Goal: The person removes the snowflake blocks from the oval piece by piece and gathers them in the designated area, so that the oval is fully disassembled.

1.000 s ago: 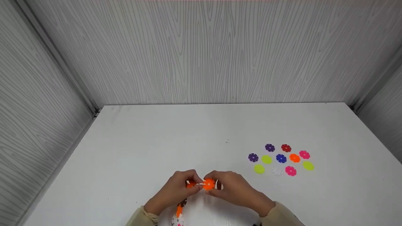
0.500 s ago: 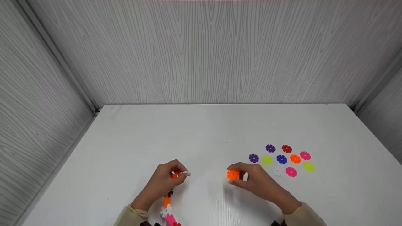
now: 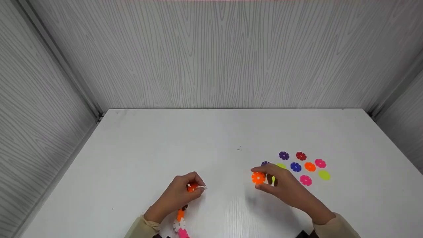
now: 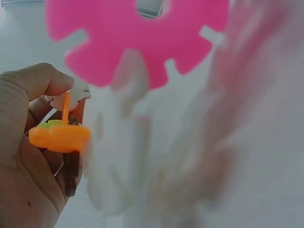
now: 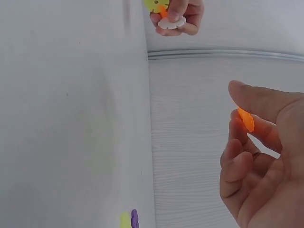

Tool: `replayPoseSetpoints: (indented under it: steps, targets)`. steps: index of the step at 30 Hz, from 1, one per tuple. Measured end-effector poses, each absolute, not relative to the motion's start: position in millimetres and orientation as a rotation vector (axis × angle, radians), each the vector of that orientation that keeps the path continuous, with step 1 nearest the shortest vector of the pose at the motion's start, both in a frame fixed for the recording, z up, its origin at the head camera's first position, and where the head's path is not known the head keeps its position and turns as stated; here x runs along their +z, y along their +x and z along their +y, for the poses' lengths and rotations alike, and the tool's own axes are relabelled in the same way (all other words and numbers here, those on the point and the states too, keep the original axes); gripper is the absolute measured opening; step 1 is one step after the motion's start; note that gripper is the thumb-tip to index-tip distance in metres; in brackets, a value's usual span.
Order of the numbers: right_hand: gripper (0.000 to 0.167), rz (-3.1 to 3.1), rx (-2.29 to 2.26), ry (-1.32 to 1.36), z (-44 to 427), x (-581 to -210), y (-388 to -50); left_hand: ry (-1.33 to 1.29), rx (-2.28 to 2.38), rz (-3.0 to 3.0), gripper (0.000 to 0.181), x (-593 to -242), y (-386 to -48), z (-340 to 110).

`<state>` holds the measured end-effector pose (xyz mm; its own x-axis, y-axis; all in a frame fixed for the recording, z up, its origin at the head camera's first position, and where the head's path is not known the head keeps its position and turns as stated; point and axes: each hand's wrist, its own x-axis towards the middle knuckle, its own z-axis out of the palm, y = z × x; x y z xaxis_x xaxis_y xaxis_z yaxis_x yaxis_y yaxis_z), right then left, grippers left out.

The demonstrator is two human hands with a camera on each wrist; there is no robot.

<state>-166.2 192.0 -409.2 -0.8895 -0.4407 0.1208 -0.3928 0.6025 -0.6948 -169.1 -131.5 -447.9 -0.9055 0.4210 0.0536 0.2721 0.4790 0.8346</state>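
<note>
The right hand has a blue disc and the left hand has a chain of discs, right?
Not quite: the disc in the right hand is orange, not blue, as the head view shows. The left hand does have a chain of discs.

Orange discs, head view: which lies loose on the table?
The loose orange disc directly right of the blue disc. The right hand pinches a second orange disc; the rest sit in the chain.

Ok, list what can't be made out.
Head: near end of the chain, cut off by the bottom edge.
Head: much of the leftmost purple disc, hidden by the right hand.
Left wrist: the pink disc, cut off by the top edge; pale pieces below, too blurred to count.
Right wrist: the left hand, cut off by the top edge.
</note>
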Motion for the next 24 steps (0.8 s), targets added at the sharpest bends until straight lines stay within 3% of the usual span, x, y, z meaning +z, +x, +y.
replayPoseSetpoints:
  steps: [19, 24]
  targets:
    - [0.043, 2.823, -1.179, -0.561, 274, -404, -166, 0.587, 1.370, 2.534, 0.005, -451, -170, -133]
    - [0.047, 2.883, -1.100, -0.412, 292, -403, -169, 0.583, 1.362, 2.544, 0.005, -451, -170, -134]
